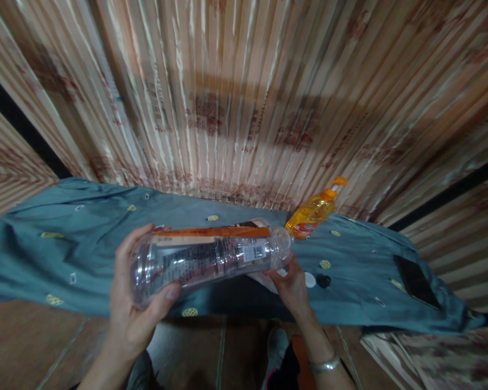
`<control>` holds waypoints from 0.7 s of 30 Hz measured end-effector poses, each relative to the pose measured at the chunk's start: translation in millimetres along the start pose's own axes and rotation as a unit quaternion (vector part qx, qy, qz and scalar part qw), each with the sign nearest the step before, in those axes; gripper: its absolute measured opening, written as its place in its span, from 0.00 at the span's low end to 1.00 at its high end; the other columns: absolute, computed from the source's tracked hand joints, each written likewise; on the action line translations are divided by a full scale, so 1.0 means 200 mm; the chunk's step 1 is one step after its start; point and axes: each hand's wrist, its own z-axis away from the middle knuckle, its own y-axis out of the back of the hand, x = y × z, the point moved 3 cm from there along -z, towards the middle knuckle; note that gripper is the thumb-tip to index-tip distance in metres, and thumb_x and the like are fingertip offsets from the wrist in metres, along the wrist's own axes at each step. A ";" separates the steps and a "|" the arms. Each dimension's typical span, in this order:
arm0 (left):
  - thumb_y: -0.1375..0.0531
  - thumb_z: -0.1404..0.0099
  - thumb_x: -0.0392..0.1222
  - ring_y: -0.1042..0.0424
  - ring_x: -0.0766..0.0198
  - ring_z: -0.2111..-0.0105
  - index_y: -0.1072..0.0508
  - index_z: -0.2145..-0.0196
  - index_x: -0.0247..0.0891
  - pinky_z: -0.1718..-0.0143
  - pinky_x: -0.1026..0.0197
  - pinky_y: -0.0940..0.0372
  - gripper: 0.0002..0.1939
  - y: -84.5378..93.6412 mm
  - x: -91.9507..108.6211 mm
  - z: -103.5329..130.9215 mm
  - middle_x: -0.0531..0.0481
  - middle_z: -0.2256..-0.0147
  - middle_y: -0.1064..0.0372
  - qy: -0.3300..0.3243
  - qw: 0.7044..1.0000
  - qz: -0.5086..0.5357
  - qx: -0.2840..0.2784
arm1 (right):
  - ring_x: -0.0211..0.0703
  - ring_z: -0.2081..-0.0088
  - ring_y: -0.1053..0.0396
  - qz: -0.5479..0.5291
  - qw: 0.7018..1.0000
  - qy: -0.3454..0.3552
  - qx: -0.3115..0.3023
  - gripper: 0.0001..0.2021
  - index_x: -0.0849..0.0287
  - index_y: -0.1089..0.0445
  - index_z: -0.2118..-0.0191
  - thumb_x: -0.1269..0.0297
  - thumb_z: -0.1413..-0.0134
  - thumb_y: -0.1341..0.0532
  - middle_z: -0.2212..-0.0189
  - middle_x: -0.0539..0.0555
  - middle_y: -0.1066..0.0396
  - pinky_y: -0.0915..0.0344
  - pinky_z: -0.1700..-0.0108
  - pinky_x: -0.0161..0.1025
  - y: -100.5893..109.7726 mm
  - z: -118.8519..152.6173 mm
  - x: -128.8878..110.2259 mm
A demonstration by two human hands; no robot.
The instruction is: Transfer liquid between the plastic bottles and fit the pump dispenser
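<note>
Taking clear bottle (211,262) as clock centre. Toward 9 o'clock, rumpled teal cloth (89,233), running on under everything to 3, probably spread as a protective cover. At 8, left hand (128,314), clamped around the base end, thumb on the near side, fingers wrapped over the far side. Probably placed there to take the weight at the wide end and leave the neck free. At centre, bottle lying sideways in the air above the cloth, base to 9, neck to 3 and a touch high, barcode and orange stripe in view. No liquid visible inside, so likely light enough for one hand. Between 3 and 4, right hand (291,287), bracelet (324,364) on its wrist, thumb and fingers drawn close by the underside of the neck, likely to steady that end. No way to say from here whether clamped on the neck or just touching. At 2, amber pump bottle (311,215), on the cloth beyond the neck, probably parked back to keep hand space. At 3, past the right hand, white disc (310,280) and dark disc (323,280), side by side, probably for easy reach. Farther out at 3, black phone-like item (417,281), flat, likely kept well apart for safety.
</note>
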 end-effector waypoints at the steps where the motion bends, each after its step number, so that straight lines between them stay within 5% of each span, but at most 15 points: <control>1: 0.31 0.46 0.52 0.26 0.55 0.53 0.32 0.37 0.48 0.56 0.58 0.29 0.39 0.00 0.00 0.00 0.49 0.49 0.27 -0.001 1.000 0.001 0.000 | 0.57 0.55 0.20 0.000 1.000 -0.001 0.000 0.25 0.57 0.29 0.47 0.54 0.50 0.34 0.55 0.60 0.18 0.24 0.54 0.49 0.00 0.00 0.00; 21: 0.30 0.49 0.54 0.27 0.56 0.54 0.31 0.39 0.46 0.57 0.60 0.29 0.40 0.02 0.00 0.01 0.48 0.50 0.28 0.013 1.000 0.000 0.011 | 0.58 0.54 0.21 0.002 1.000 0.008 -0.004 0.26 0.58 0.30 0.46 0.52 0.50 0.35 0.55 0.61 0.19 0.25 0.53 0.50 0.00 0.00 0.00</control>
